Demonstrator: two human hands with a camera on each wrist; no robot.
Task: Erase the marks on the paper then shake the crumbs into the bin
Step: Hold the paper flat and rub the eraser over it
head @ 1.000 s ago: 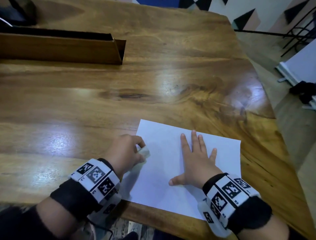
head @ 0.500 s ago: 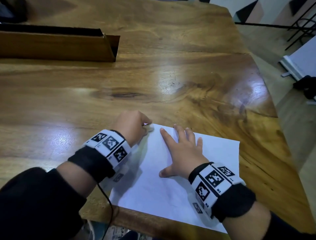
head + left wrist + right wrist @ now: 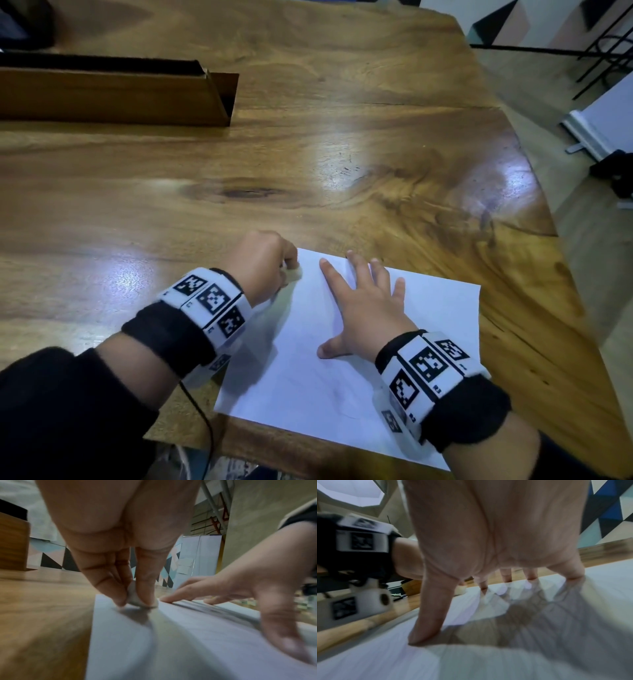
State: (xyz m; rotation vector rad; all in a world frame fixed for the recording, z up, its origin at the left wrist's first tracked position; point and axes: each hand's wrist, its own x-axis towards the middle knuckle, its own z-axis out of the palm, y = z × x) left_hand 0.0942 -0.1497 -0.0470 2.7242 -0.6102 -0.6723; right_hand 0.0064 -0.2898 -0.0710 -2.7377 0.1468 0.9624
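Note:
A white sheet of paper (image 3: 346, 377) lies on the wooden table near its front edge. My left hand (image 3: 263, 263) pinches a small white eraser (image 3: 294, 273) and presses it on the paper's far left corner. The left wrist view shows the eraser (image 3: 139, 600) squeezed between thumb and fingers on the paper (image 3: 154, 642). My right hand (image 3: 366, 308) lies flat on the sheet with fingers spread; its thumb (image 3: 428, 622) presses the paper (image 3: 505, 662). Faint pencil lines show near the sheet's lower middle. No bin is in view.
A long wooden box (image 3: 113, 96) stands at the back left of the table (image 3: 342, 154). The table's right edge slants away toward the floor, where a white panel (image 3: 609, 120) and dark items lie. A black cable (image 3: 202, 421) hangs from my left wrist.
My left hand has carried the eraser from the sheet's left side up to its far left corner. The right hand has slid a little up the sheet and stays flat.

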